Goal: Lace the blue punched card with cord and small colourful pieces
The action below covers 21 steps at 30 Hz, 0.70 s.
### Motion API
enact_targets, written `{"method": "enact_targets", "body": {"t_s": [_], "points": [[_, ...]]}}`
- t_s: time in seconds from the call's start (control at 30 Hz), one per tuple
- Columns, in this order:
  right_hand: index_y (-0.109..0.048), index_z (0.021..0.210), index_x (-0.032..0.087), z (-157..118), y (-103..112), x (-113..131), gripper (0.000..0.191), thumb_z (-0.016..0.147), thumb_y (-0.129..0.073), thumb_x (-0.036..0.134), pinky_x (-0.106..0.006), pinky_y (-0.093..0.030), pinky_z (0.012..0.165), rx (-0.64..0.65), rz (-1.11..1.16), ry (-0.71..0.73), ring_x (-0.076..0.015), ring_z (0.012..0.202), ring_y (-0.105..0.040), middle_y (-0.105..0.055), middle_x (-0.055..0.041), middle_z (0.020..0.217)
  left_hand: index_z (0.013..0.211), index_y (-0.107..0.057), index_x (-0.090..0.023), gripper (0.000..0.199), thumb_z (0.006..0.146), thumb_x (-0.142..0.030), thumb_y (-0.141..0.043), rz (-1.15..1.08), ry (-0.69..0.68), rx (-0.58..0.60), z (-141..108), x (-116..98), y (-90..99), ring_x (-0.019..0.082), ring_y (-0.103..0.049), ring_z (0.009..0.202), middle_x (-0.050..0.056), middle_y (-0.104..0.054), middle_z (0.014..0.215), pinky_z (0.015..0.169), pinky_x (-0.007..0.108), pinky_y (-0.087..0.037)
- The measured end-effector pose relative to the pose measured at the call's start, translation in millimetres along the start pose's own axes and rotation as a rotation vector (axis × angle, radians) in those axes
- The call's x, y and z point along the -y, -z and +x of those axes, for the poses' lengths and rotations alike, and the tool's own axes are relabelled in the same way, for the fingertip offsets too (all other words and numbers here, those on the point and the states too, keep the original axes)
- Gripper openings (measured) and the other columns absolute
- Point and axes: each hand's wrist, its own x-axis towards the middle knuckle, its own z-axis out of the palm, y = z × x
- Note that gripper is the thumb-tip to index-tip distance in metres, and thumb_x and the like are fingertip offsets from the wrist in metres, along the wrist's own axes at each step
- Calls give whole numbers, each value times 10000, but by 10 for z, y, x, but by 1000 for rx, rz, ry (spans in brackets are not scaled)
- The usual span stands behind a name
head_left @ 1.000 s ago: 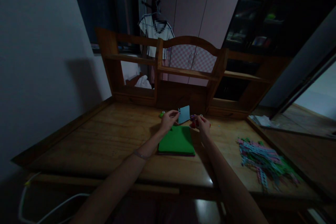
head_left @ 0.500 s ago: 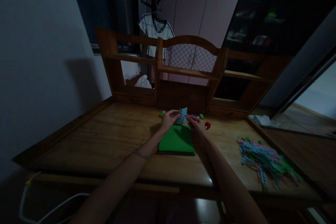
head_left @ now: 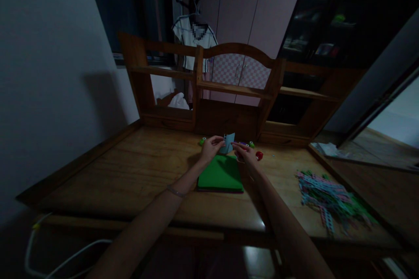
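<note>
A small light-blue sheet (head_left: 229,143), perhaps paper or thin foam, stands bent above the desk with notches along its left edge. My left hand (head_left: 212,147) pinches it by that left side. At its right edge the fingertips of my right hand (head_left: 244,151) are pressed together on the sheet, partly hiding the contact. Just below both hands lies a stack of sheets with a green top (head_left: 221,175). A green toy with a round eye (head_left: 202,141) sits behind my left hand, and a red one (head_left: 259,155) is beside my right hand.
A heap of pink, blue and green cut strips (head_left: 330,198) lies at the right of the wooden desk (head_left: 131,174). Wooden shelving (head_left: 198,69) rises along the back edge. A white cable (head_left: 29,248) hangs at the lower left.
The light-blue sheet has tilted slightly, its upper right corner shifting a little right. My right hand's fingers have moved slightly; my left hand stays nearly still.
</note>
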Motion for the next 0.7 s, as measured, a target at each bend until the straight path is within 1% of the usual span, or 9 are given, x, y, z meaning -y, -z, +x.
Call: {"method": "enact_targets", "body": {"t_s": [0.27,0.43,0.57,0.7], "points": [[-685,1023,175,-18,-5,37,480,659,-693,488,-218,-213,416,-11,-18,-31,-74,431,-337,-495,19,552,873,-648,-120,279,705,-334,-708,-31,-3,-5,-3,4,-11,192,-672,787,82,-686,873,765,361,-564],[-678,1031,167,-31,-8,40,477,679,-680,488,-214,-185,417,11,1,-1,-64,422,-305,-458,34,533,873,-645,-120,273,719,-340,-694,-31,2,-7,-5,3,-16,187,-674,784,79,-682,883,767,356,-568],[-681,1019,151,-33,-14,42,495,672,-681,504,-219,-178,414,-3,2,6,-65,422,-300,-445,36,517,884,-644,-118,277,720,-336,-691,-48,15,-14,-10,-16,-17,191,-672,813,83,-682,895,777,359,-567],[-684,1015,158,-40,-29,55,481,676,-679,499,-219,-174,411,-1,10,6,-65,422,-290,-435,40,512,897,-643,-119,269,711,-306,-699,-34,18,-13,-12,-30,-8,183,-672,802,86,-683,914,789,358,-561]]}}
